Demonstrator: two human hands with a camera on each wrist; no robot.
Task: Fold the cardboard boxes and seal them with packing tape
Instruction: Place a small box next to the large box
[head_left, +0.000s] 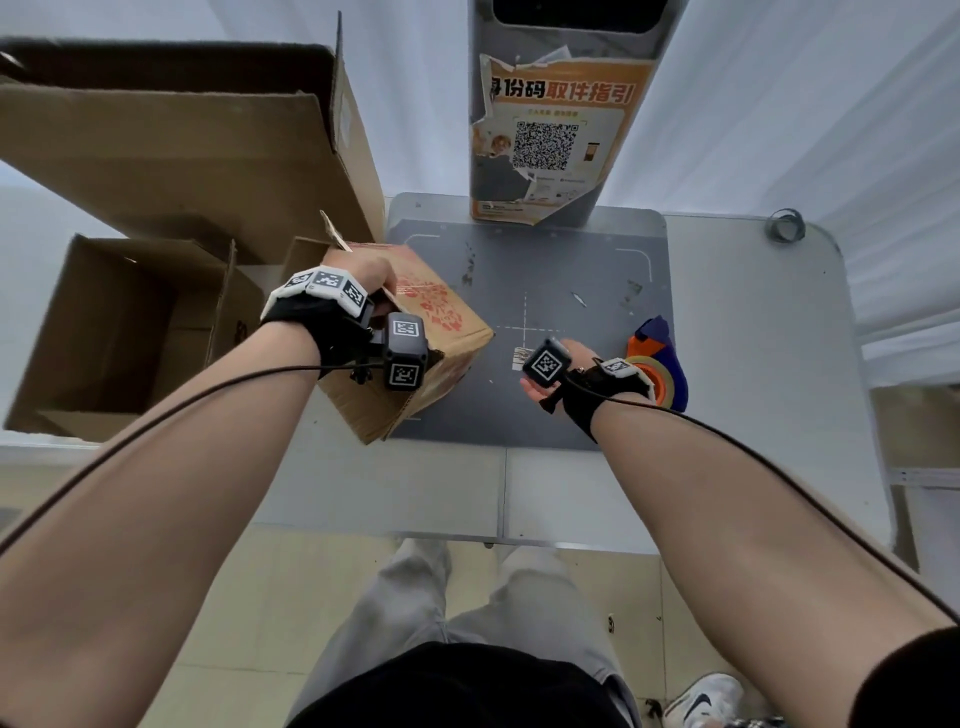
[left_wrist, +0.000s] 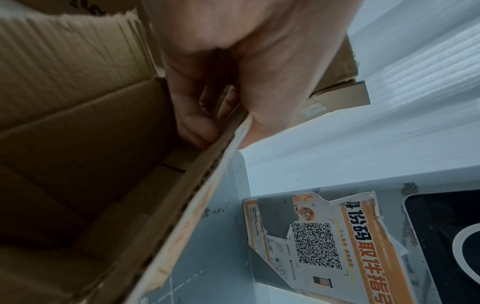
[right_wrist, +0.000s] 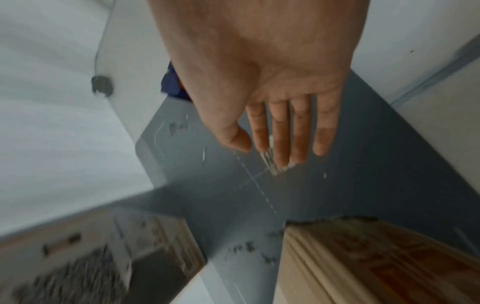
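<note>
A small cardboard box (head_left: 431, 332) with red print is tilted over the left edge of the dark grey mat (head_left: 571, 405). My left hand (head_left: 363, 273) grips its upper wall, fingers (left_wrist: 197, 123) curled inside the box (left_wrist: 78, 144) and thumb outside. My right hand (head_left: 558, 364) hovers open above the mat, fingers (right_wrist: 280, 133) straight and together, holding nothing. The box (right_wrist: 376, 263) lies ahead of that hand. A blue and orange tape dispenser (head_left: 660, 364) with a tape roll lies on the mat just right of my right wrist.
A large open carton (head_left: 171, 135) and another open box (head_left: 119, 332) stand at the left. A grey pillar with an orange QR poster (head_left: 550, 135) stands at the mat's far edge. A small tape ring (head_left: 785, 224) lies at the table's far right corner.
</note>
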